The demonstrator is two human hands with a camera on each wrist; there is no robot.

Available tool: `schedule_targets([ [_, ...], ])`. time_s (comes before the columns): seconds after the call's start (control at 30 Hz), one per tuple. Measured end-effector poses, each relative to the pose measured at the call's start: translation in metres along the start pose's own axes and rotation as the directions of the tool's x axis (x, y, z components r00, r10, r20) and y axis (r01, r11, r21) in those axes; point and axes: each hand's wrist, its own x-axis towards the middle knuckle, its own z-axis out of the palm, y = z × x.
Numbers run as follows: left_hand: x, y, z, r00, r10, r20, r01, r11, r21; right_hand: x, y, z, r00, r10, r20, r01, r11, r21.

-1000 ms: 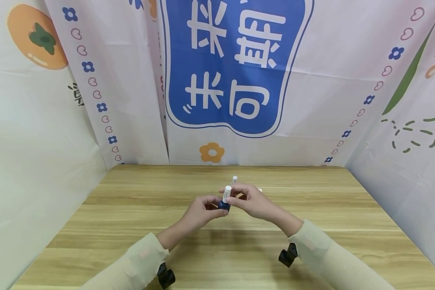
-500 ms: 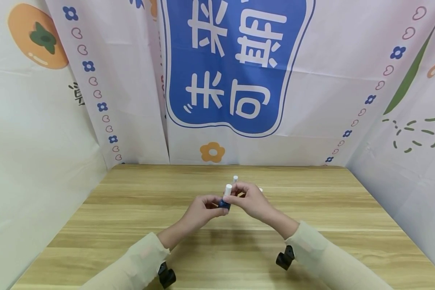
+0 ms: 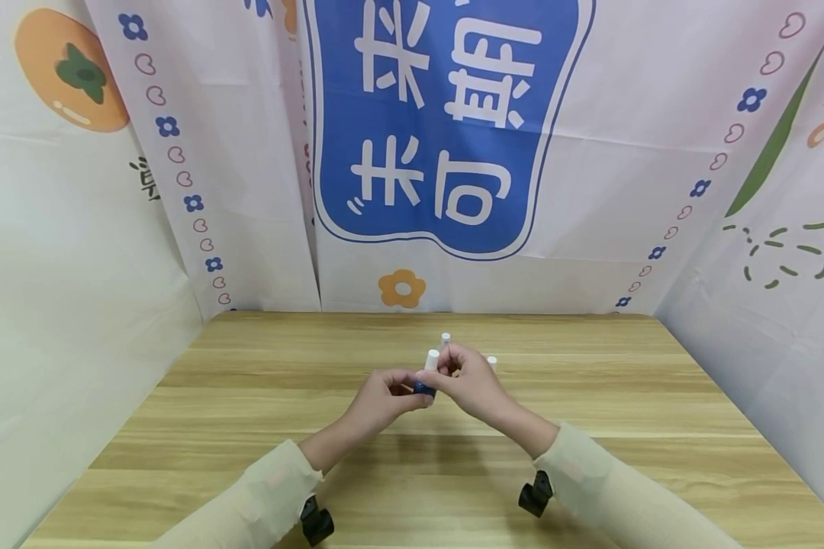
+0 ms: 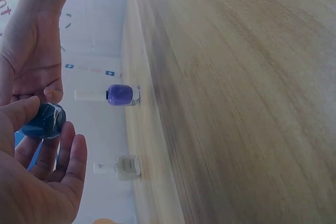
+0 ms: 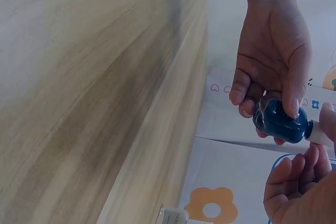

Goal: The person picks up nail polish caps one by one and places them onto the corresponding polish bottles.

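Observation:
A dark blue nail polish bottle (image 3: 423, 388) with a white cap (image 3: 432, 360) is held above the table, tilted slightly. My left hand (image 3: 378, 400) grips its glass body between thumb and fingers; the right wrist view shows the blue glass (image 5: 283, 121) in that grip. My right hand (image 3: 474, 381) pinches the white cap low down, thumb in front, partly hiding the bottle's neck. Beyond the hands stand two more bottles: a purple nail polish (image 4: 121, 95) and a clear one (image 4: 127, 167), both upright with white caps. In the head view, little more than their caps shows.
The wood-grain table (image 3: 281, 351) reaches back to a printed cloth (image 3: 247, 191) with a blue sign. Cloth walls also stand on the left and right. A black wrist camera (image 3: 316, 522) hangs under the left sleeve, another (image 3: 535, 494) under the right.
My right wrist and forearm have shifted slightly left, and the right thumb has slid toward the cap's base. More of the right-hand standing bottle's cap shows. The left hand has hardly moved.

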Motion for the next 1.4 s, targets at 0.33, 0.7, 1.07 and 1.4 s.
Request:
schedule_targets([
  [0.33, -0.002, 0.002, -0.002, 1.000, -0.021, 0.002, 0.021, 1.000, -0.018, 0.004, 0.003, -0.014, 0.988, -0.044, 0.148, 0.043, 0.999, 0.009],
  [0.7, -0.001, 0.001, -0.003, 0.999, -0.016, 0.038, 0.015, 1.000, 0.018, 0.011, 0.001, -0.021, 0.932, -0.144, 0.334, 0.157, 0.988, -0.012],
  [1.07, -0.001, -0.001, -0.004, 0.999, -0.019, 0.035, 0.020, 1.000, -0.010, 0.008, 0.002, -0.018, 0.969, -0.084, 0.234, 0.098, 0.994, -0.047],
  [1.4, 0.000, -0.001, -0.002, 1.000, -0.023, 0.007, 0.023, 1.000, -0.019, 0.005, 0.000, -0.005, 0.998, -0.037, 0.058, 0.039, 0.999, -0.036],
])
